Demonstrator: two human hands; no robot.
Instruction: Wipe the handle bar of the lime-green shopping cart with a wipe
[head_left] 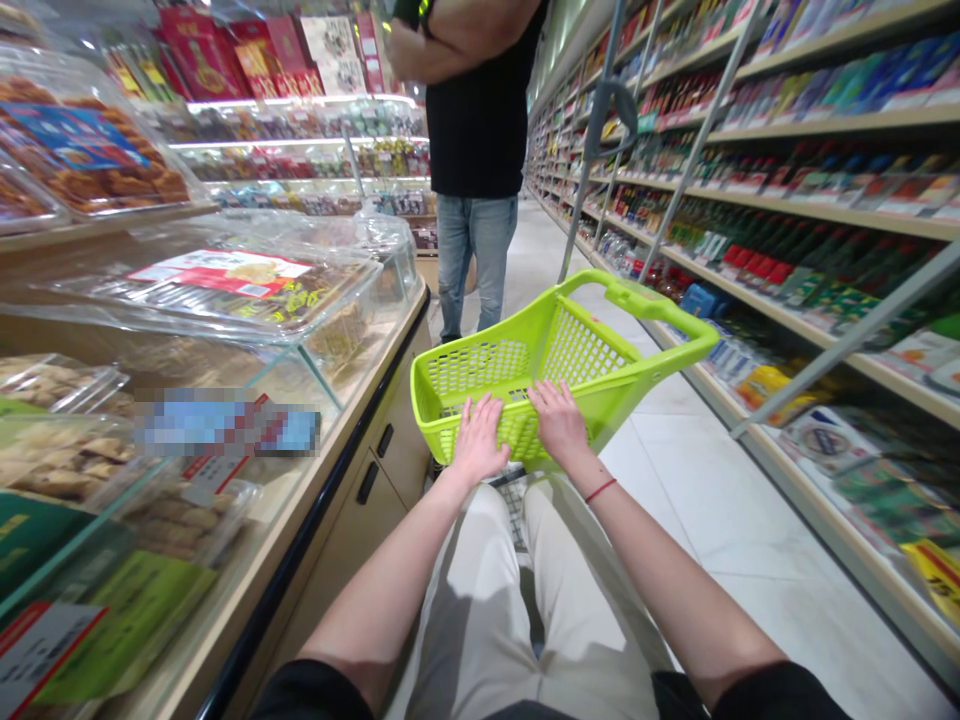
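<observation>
"What does the counter carry?"
"Toward its far edge, one clear package with a red and white label; closer to the near edge, packed pale snacks."
"And beyond the far right corner?"
"There stands a person in black shirt and blue jeans. At right run long shelves of goods."

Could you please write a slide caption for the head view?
Left hand and right hand rest on the near edge of a green shopping basket, a person standing beyond.
</observation>
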